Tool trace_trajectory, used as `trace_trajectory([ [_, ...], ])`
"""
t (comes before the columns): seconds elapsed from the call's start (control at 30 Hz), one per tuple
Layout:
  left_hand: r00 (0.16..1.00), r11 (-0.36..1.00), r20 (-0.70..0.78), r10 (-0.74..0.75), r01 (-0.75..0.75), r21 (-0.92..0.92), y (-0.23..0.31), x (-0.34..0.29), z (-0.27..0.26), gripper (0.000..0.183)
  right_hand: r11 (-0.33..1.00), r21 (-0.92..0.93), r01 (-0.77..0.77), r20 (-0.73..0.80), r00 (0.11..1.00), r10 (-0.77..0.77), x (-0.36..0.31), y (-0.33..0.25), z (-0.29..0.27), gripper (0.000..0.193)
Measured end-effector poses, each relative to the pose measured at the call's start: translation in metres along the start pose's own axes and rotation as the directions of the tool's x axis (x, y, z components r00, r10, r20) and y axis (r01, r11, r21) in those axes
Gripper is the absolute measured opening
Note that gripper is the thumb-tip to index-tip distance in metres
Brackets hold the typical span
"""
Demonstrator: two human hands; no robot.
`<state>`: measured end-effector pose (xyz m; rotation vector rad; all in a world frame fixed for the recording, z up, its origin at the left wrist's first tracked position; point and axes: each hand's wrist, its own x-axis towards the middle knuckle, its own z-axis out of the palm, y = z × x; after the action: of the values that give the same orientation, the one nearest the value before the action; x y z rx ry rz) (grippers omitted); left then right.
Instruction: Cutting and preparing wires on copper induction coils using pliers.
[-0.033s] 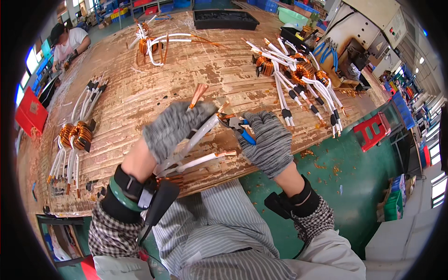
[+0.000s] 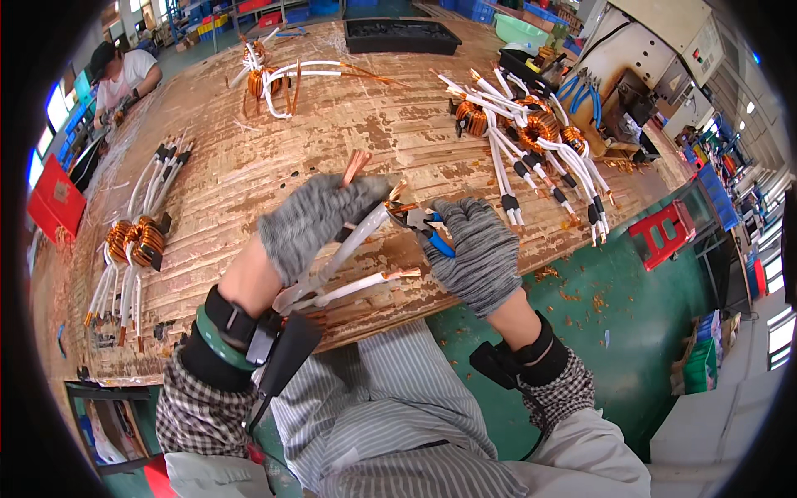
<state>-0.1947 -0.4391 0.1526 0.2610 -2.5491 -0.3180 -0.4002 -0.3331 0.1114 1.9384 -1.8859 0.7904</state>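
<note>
My left hand (image 2: 315,224), in a grey knit glove, is closed around white-sleeved wire leads. A bundle of bare copper strands (image 2: 357,166) sticks up past its fingers. One sleeved lead (image 2: 355,242) runs beside that hand, its bare copper end pointing up and right. Gloved alike, my right hand (image 2: 481,257) grips blue-handled pliers (image 2: 440,243), whose jaws are at that copper end; whether they bite on it I cannot make out. Below lies another white-sleeved lead (image 2: 357,289) with a bare copper tip. The coil these leads may belong to is mostly hidden under my left forearm.
Copper-wound ring coils with white leads lie at left (image 2: 133,241), far left (image 2: 270,81) and right (image 2: 538,129) on the worn wooden table (image 2: 332,133). A black tray (image 2: 403,35) stands at the back. Spare pliers (image 2: 584,93) hang by a machine. A person (image 2: 124,79) works far left.
My left hand has shifted very slightly upward with the leads. The right hand and the pliers stay in place.
</note>
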Motion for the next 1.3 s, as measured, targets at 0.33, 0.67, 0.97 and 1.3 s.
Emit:
trace_trajectory([
  [0.33,0.890,0.650,0.135,-0.435,0.414,-0.637,0.012,0.039,0.006,0.027,1.000,0.004,0.017,-0.066,0.998,-0.017,0.004,0.002,-0.001,0.033],
  [0.67,0.710,0.532,0.007,-0.705,0.535,-0.657,0.014,0.045,0.030,0.019,0.786,0.467,-0.404,0.555,0.826,0.095,0.011,0.013,-0.004,0.032],
  [0.97,0.821,0.743,-0.141,-0.553,0.410,-0.529,0.013,0.043,0.043,0.013,0.759,0.448,-0.473,0.660,0.748,0.076,0.009,0.011,-0.012,0.030],
  [1.3,0.811,0.773,-0.255,-0.527,0.333,-0.540,0.009,0.043,0.048,0.012,0.314,0.505,-0.804,0.862,0.449,-0.236,0.027,0.029,-0.015,0.043],
])
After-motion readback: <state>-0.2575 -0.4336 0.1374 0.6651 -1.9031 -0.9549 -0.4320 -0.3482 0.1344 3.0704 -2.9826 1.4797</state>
